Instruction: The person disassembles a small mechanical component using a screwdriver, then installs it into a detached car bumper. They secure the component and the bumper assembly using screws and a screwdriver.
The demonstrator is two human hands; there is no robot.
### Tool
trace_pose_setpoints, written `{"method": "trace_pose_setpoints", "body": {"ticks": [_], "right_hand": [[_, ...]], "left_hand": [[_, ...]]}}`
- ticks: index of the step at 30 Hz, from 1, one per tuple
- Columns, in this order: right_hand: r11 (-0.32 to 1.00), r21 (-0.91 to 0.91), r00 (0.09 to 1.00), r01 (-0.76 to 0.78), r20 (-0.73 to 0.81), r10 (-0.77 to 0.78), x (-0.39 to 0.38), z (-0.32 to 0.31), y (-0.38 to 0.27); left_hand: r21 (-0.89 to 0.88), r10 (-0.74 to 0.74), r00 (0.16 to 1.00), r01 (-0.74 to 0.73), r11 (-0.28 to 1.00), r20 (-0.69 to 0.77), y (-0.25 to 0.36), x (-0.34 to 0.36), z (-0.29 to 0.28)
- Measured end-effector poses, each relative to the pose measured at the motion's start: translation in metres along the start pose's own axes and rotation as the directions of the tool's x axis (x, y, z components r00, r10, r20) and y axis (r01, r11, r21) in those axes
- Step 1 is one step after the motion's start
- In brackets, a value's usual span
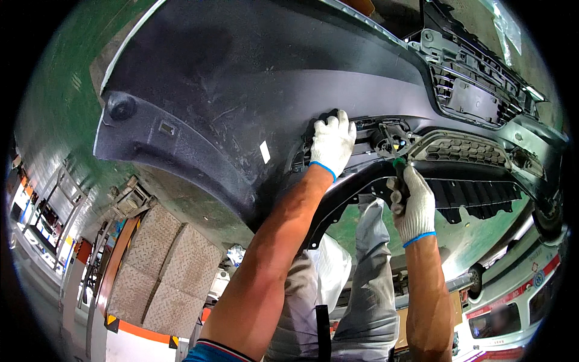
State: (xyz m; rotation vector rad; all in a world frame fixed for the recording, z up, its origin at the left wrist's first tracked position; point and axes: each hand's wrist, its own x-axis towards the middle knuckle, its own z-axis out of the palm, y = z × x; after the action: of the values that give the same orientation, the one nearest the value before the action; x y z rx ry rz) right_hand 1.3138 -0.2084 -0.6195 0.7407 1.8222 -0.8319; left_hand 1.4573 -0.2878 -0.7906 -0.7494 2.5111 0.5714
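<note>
Work on the fog-lamp mount of a dark grey plastic car bumper (pixel 241 78), still under way.
Left hand (pixel 332 145) lies flat, fingers spread, on the bumper mid-frame; right hand (pixel 413 208) is clamped on a green-handled screwdriver (pixel 399 172) at the black lamp fitting (pixel 391 137), seemingly unfinished.

Checker-plate ramp (pixel 175 271) on green floor (pixel 60 108); white vehicle (pixel 518 301) at right.

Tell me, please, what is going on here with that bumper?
A person in white gloves works on a dark car bumper. The left hand presses flat on it beside an opening. The right hand grips a green-handled screwdriver, its tip at the fitting in that opening.
</note>
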Motion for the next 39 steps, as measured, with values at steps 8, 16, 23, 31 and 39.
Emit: {"method": "trace_pose_setpoints", "body": {"ticks": [8,16,23,31,39], "right_hand": [[-0.631,-0.718,0.698,0.294,0.612,-0.372,-0.016,-0.01,-0.018],[0.876,-0.455,0.987,0.158,0.042,-0.156,0.006,-0.013,-0.008],[-0.275,-0.889,0.769,0.367,0.456,-0.448,-0.012,-0.004,-0.016],[0.806,-0.555,0.979,0.205,0.122,-0.165,0.013,-0.008,-0.031],[-0.702,-0.675,0.775,0.225,0.561,-0.291,-0.015,0.007,-0.036]], "left_hand": [[-0.011,0.005,1.0,-0.005,1.0,-0.016,0.003,-0.001,-0.002],[-0.021,-0.01,0.999,0.009,1.0,-0.051,0.0,-0.002,0.004],[-0.029,-0.006,0.996,0.004,1.0,-0.085,0.002,-0.002,0.01],[0.009,-0.014,0.999,0.014,1.0,-0.045,0.0,-0.004,0.006],[-0.026,0.021,0.995,-0.024,0.999,-0.1,0.0,-0.003,0.006]]}}
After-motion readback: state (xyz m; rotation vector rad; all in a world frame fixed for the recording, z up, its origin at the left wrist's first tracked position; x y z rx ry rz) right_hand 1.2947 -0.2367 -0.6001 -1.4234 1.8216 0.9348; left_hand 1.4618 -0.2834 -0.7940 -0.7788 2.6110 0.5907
